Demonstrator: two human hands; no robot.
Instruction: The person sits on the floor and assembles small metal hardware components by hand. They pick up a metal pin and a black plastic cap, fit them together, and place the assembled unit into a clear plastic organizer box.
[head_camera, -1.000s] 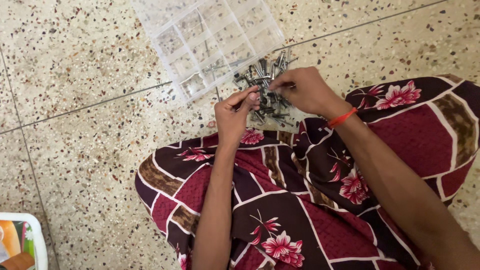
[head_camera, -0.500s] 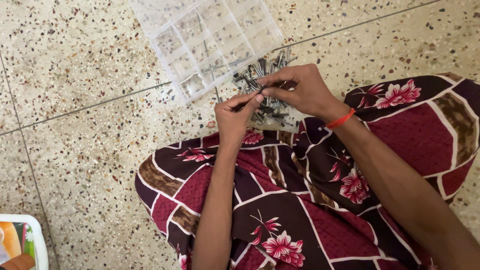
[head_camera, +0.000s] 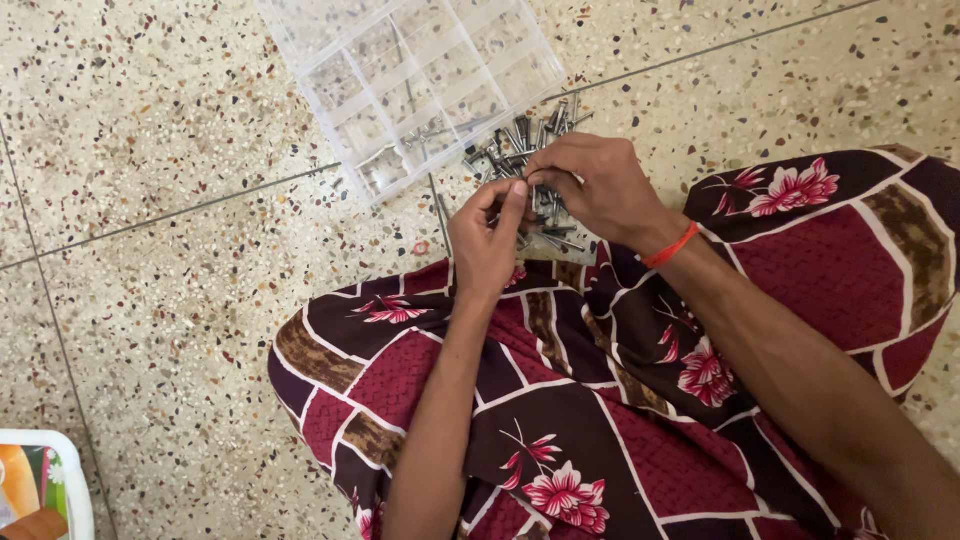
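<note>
— Where are the hands from where you stand?

— Both are out in front of the knees, low over the speckled terrazzo floor (head_camera: 180, 300). The left hand (head_camera: 487, 245) is raised on a bent wrist, thumb and forefinger pinched together at the tips; something small may sit between them, but I cannot tell what. The right hand (head_camera: 595, 185) curls palm-down beside it, fingers bent in and pressed close, its fingertips down among the heap of small grey metal screws (head_camera: 520, 150). The two hands are almost touching.

— And the screws?

— They lie loose on the floor in a heap, just beyond the person's lap, partly hidden under the right hand. Right beside them, further out, lies a clear plastic organiser box with many small square compartments (head_camera: 410, 80), tilted at an angle to the floor joints; a few screws lie in some compartments near its closer edge.

— Anything else?

— A thin orange thread band (head_camera: 670, 245) circles the right wrist. The lap is covered by a maroon and dark purple flower-printed cloth (head_camera: 600, 400), both forearms reaching forward over it. A white-rimmed plastic container (head_camera: 70, 460) peeks in at the lower left corner.
</note>
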